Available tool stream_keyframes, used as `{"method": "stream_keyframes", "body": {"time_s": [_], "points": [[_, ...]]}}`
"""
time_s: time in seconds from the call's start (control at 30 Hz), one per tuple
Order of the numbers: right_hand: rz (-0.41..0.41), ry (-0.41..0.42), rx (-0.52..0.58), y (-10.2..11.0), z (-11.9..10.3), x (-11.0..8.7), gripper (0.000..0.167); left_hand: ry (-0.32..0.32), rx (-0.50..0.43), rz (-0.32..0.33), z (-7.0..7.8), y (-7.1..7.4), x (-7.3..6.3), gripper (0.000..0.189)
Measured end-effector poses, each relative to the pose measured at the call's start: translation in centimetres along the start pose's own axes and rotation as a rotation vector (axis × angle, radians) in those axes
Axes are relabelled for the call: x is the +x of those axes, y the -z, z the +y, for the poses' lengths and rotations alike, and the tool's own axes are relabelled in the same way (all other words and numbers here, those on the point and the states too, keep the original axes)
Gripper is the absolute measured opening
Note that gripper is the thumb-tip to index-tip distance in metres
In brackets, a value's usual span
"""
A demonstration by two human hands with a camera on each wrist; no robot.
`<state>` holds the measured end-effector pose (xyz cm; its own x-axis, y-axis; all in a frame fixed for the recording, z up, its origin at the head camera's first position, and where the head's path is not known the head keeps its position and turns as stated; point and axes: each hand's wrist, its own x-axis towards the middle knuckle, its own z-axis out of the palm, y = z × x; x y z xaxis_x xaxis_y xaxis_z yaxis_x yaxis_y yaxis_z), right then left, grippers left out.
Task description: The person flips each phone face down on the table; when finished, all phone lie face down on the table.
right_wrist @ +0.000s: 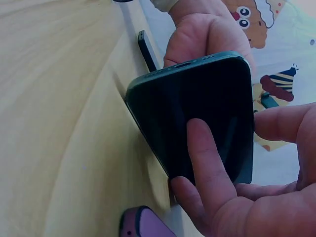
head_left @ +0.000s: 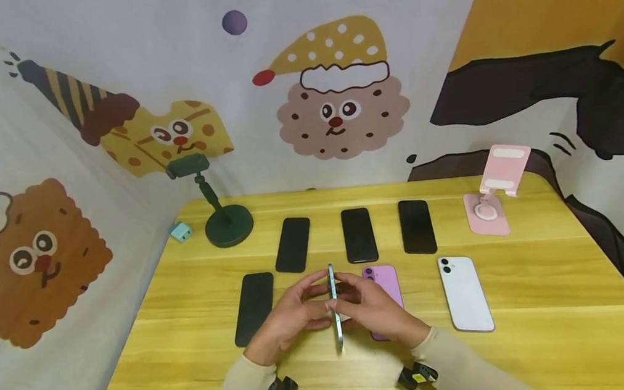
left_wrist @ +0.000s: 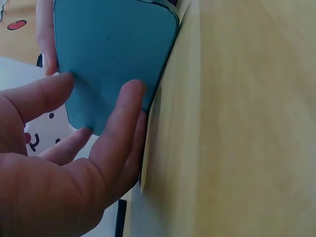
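A teal smartphone (head_left: 337, 323) stands on its long edge between my two hands, seen edge-on in the head view. Its teal back (left_wrist: 108, 44) faces my left hand (head_left: 298, 314), whose thumb is at the upper edge and whose fingers hold the back. On the other side, my right hand (head_left: 376, 309) holds the phone by its dark screen (right_wrist: 163, 108), with a finger laid across the glass and the thumb at the edge. The phone's lower edge is close over the table. Partly behind my right hand lies a purple phone (head_left: 389, 279).
Black phones lie face up: one (head_left: 254, 305) left of my hands, others (head_left: 293, 244) (head_left: 359, 235) (head_left: 417, 226) behind. A white phone (head_left: 465, 293) lies to the right. Farther back are a dark green stand (head_left: 229, 226), a light blue charger plug (head_left: 181, 232) and a pink phone stand (head_left: 505, 169).
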<state>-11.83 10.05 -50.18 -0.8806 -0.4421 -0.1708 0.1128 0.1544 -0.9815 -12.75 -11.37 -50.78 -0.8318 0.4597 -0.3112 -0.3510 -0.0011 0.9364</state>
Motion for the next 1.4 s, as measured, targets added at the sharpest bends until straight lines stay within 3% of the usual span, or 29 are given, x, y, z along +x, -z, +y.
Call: {"method": "stream_keyframes", "body": {"time_s": [0.27,0.6,0.73,1.0,1.4], "points": [[0.02,-0.019,0.003,0.4,-0.1,-0.4,0.062,0.007,0.058,-0.056,0.6,-0.5,-0.3,0.077],[0.047,-0.027,0.026,0.6,-0.4,-0.9,0.059,0.013,0.161,-0.006,0.6,-0.3,-0.5,0.07],[0.078,-0.021,0.034,0.7,-0.6,-0.9,0.062,0.014,0.151,0.019,0.7,-0.2,-0.7,0.073],[0.104,-0.016,0.06,0.5,-1.0,-0.6,0.06,-0.013,0.097,-0.049,0.6,0.7,-1.3,0.09],[0.135,-0.043,0.091,-0.1,-0.9,0.8,0.061,-0.011,0.186,0.054,0.5,2.3,-1.7,0.089]]}}
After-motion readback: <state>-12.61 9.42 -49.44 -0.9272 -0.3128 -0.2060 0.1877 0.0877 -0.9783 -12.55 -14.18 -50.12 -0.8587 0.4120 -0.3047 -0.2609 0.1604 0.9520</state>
